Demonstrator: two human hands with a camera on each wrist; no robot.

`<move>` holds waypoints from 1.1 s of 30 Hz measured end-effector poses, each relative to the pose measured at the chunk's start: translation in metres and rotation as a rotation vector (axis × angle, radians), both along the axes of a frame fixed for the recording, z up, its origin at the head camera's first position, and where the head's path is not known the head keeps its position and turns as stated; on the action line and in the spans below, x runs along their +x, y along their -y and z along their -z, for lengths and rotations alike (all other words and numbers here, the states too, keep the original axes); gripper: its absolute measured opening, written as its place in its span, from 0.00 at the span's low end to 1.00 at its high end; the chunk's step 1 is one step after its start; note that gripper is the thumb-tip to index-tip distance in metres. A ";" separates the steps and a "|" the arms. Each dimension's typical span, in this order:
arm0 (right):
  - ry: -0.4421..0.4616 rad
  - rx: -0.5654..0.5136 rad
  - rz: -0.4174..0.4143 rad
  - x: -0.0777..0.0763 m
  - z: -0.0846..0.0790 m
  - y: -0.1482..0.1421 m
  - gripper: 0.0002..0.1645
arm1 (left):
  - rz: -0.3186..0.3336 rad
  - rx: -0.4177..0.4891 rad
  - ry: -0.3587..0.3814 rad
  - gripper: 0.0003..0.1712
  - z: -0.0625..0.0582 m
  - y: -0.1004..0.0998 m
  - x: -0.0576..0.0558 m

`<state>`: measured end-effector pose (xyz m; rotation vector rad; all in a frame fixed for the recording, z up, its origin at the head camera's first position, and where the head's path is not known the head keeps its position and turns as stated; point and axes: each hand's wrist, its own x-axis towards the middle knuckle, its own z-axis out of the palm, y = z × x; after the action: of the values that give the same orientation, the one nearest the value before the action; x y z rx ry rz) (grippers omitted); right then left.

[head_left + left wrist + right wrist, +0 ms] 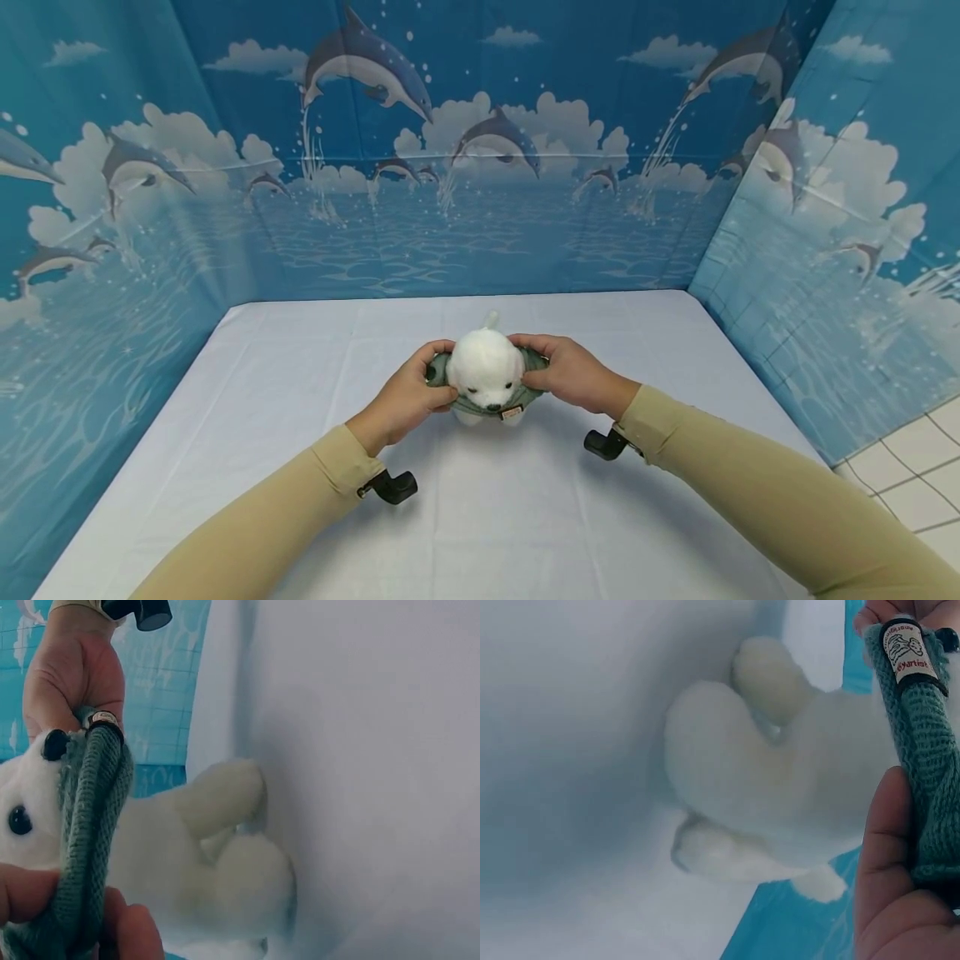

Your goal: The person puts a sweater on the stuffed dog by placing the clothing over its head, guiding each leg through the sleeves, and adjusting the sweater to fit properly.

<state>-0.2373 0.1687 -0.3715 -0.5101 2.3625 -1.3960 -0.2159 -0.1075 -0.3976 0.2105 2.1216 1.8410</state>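
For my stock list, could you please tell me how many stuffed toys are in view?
1: a white stuffed toy on the white table, between the left hand and the right hand, which hold green knitwear at its head.

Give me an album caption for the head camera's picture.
Left hand and right hand grip a green knit garment around a white plush animal before a dolphin-print backdrop.

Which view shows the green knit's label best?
The right wrist view: the label shows large, nearly face-on, its print partly readable. The head view shows it small; the left wrist view, at a steep slant.
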 end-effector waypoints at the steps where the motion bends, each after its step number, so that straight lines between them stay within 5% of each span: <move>1: -0.003 0.003 -0.009 0.000 0.000 0.000 0.41 | 0.005 -0.004 0.001 0.38 0.001 0.000 0.000; 9: -0.087 0.087 -0.050 -0.001 0.003 -0.002 0.42 | 0.002 -0.037 -0.008 0.38 0.003 0.002 -0.001; 21: -0.100 0.109 -0.050 -0.001 0.004 -0.004 0.40 | 0.028 -0.242 -0.171 0.41 0.007 0.006 -0.002; 33: -0.205 0.202 -0.049 0.000 0.007 -0.005 0.41 | 0.028 -0.328 -0.224 0.38 0.004 0.013 -0.001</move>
<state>-0.2375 0.1736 -0.3789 -0.6757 2.5973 -1.1142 -0.2173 -0.1203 -0.4020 0.3797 2.5194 1.4822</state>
